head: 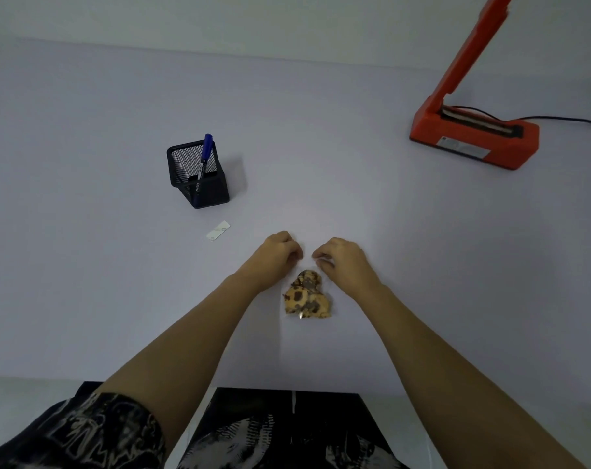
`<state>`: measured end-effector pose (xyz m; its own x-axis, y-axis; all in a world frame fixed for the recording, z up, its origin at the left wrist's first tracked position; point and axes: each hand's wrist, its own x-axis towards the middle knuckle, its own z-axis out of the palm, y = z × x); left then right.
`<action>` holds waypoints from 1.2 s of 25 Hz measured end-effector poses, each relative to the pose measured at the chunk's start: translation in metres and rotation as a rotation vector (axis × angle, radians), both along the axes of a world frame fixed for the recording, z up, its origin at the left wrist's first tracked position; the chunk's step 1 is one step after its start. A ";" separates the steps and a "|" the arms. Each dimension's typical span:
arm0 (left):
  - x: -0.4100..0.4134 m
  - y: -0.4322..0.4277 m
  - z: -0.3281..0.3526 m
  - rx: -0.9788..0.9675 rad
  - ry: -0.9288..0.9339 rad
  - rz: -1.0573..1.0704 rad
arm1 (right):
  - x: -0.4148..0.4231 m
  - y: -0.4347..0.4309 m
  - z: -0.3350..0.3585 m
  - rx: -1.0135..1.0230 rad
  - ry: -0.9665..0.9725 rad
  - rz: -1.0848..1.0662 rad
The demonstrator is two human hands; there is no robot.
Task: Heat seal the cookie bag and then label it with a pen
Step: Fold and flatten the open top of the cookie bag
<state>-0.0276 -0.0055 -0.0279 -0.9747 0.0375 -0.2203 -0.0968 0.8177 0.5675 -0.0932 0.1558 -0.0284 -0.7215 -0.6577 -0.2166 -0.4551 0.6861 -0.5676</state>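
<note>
Pale wall meets a white table (84, 265) that fills most of the head view, seen from the near edge where the person's dark patterned shirt (287, 434) shows at 6 o'clock.

Just below the middle of the table lies the cookie bag (307, 299), a clear pouch flat on the surface with chocolate-chip cookies stacked inside. Both bare forearms reach out to it from 6 o'clock. The left hand (277, 255) sits at the bag's 11 o'clock and the right hand (343, 260) at its 1 o'clock, knuckles up. On each hand the fingers are curled in, with the tips pinching the clear film at the bag's far end. The film is almost invisible there, apart from a faint glint by the right fingertips.

A small white label (218, 230) lies flat at 10 o'clock from the bag. Farther out on the same line stands a black mesh pen holder (206, 187) with a blue pen (206, 150) leaning in it, cap end up.

An orange heat sealer (473, 137) rests well apart at 2 o'clock, its arm (470, 45) raised and its black cord (564, 120) trailing toward 3 o'clock.
</note>
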 end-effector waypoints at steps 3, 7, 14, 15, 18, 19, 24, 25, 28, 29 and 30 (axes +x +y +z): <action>-0.010 -0.005 0.005 -0.039 -0.079 -0.018 | -0.007 -0.001 0.001 0.024 -0.018 0.030; -0.019 -0.011 0.010 -0.075 -0.145 -0.066 | -0.015 0.001 0.001 0.023 -0.045 0.042; -0.037 -0.021 0.010 -0.088 -0.210 -0.148 | -0.037 0.000 0.007 0.173 -0.008 0.105; -0.041 -0.023 0.011 -0.099 -0.216 -0.162 | -0.040 -0.002 0.008 0.198 -0.003 0.106; -0.051 -0.025 0.011 -0.149 -0.217 -0.201 | -0.048 -0.008 0.010 0.262 -0.011 0.105; -0.054 -0.026 0.011 -0.166 -0.219 -0.211 | -0.050 -0.010 0.010 0.278 -0.015 0.108; -0.060 -0.023 0.009 -0.266 -0.203 -0.252 | -0.053 -0.015 0.011 0.330 -0.006 0.131; -0.060 -0.022 0.009 -0.271 -0.197 -0.255 | -0.052 -0.016 0.011 0.335 -0.006 0.131; -0.054 -0.025 0.009 -0.210 -0.154 -0.235 | -0.046 -0.010 0.011 0.288 0.022 0.111; -0.049 -0.026 0.009 -0.169 -0.115 -0.234 | -0.043 -0.006 0.010 0.242 0.036 0.105; -0.044 -0.027 0.008 -0.128 -0.076 -0.238 | -0.039 -0.001 0.009 0.187 0.045 0.110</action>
